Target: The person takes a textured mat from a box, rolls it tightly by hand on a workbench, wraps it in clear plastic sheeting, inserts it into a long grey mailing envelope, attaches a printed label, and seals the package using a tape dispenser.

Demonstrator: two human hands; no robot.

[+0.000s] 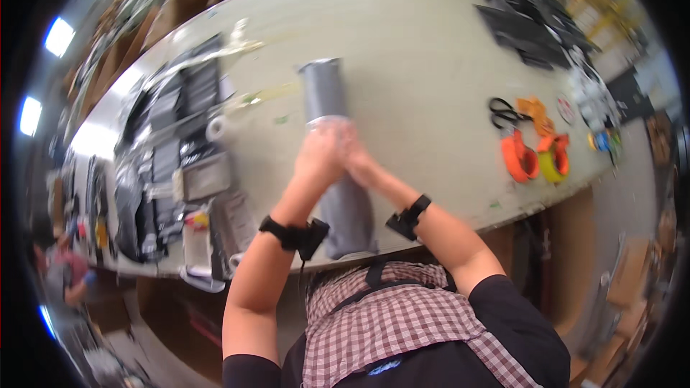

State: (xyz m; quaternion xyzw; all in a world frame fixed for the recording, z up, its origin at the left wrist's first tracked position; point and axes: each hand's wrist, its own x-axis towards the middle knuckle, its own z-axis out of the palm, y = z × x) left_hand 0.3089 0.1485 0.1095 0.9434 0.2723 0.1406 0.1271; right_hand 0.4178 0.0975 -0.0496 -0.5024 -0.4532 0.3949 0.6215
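A long grey plastic-wrapped package (348, 217) lies on the table in front of me, its far end pointing away and its near end at the table edge. My left hand (322, 149) rests on the middle of it. Right beside it, my right hand (353, 152) is pressed close, and the two touch. A whitish strip or label shows at the fingertips on the package. Motion blur smears the fingers of both hands, so their exact bend is unclear. Each wrist wears a black strap with a small device.
Stacks of grey and black plastic bags (169, 111) lie left, beside a small white roll (216, 128) and a clear box (203, 177). Black scissors (509, 113) and orange (519, 160) and yellow tape dispensers (553, 162) sit right. Black sheets (523, 32) lie far right. Another person (66, 273) is at far left.
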